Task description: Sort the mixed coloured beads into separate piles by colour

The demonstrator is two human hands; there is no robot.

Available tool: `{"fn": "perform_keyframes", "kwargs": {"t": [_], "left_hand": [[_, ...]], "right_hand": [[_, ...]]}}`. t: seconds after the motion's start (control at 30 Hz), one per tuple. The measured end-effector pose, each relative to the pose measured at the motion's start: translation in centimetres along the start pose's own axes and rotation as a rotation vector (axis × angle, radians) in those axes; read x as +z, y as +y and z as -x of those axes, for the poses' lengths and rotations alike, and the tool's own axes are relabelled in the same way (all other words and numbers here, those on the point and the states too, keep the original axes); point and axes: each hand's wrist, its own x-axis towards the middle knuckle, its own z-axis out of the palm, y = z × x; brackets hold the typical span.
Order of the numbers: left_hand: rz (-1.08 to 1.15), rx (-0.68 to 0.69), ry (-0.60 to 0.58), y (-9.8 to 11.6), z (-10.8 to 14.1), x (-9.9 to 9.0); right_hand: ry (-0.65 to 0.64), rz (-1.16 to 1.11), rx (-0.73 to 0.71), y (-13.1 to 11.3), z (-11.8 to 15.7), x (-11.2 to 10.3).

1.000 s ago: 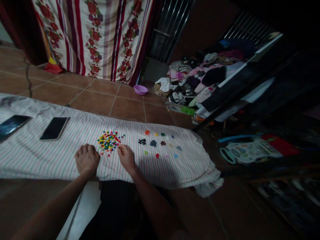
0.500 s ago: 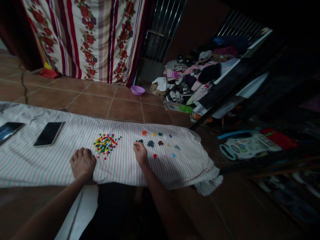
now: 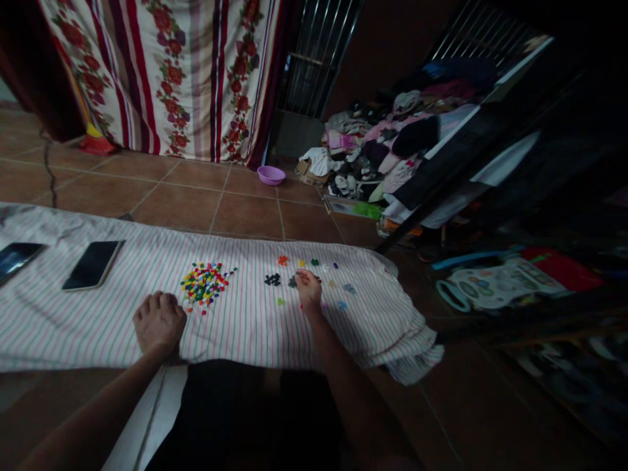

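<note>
My left hand [image 3: 159,322] rests on the striped cloth [image 3: 235,333], fingers curled, beside a mixed pile of small coloured pieces [image 3: 203,284]. Whether anything is under it is hidden. Over the small sorted groups on the right is my right hand [image 3: 309,288], its fingertips pinched together; what they hold is too small to make out. It partly covers a dark grey group [image 3: 292,282]. Around it lie black pieces [image 3: 273,279], orange pieces [image 3: 283,260], dark green pieces [image 3: 314,262], light green pieces [image 3: 280,301] and blue pieces [image 3: 342,305].
Two phones lie on the cloth at the left, one [image 3: 93,265] nearer the pile. Beyond the cloth, a purple basin [image 3: 271,174] stands on the tiled floor, near a striped floral curtain [image 3: 196,78] and heaped clothes [image 3: 383,144]. A dark frame crosses the right side.
My right hand has moved right, from beside the black pieces to over the dark grey group, uncovering the black and light green pieces. My left hand stays by the pile.
</note>
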Motion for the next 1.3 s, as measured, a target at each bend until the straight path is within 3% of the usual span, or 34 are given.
{"fn": "perform_keyframes", "kwargs": {"t": [0.17,0.3,0.43,0.7,1.0,1.3], "left_hand": [[0.003,-0.012,-0.004,-0.1,0.0,0.3],[-0.013,-0.009,-0.009,-0.1,0.0,0.5],[-0.030,-0.003,0.006,-0.1,0.0,0.5],[-0.049,-0.006,-0.022,-0.2,-0.2,0.8],[-0.062,-0.012,-0.033,0.2,-0.1,0.3],[-0.056,-0.007,-0.030,-0.1,-0.1,0.6]], "right_hand": [[0.077,0.030,0.085,1.7,-3.2,-3.2],[0.061,0.199,0.102,3.1,-5.6,-4.3],[0.059,0.396,0.049,3.7,-7.9,-4.3],[0.005,0.534,-0.018,3.9,-11.2,-3.7],[-0.137,0.766,-0.073,4.2,-12.7,-3.6],[-0.180,0.797,-0.072,4.0,-12.7,-3.5]]}}
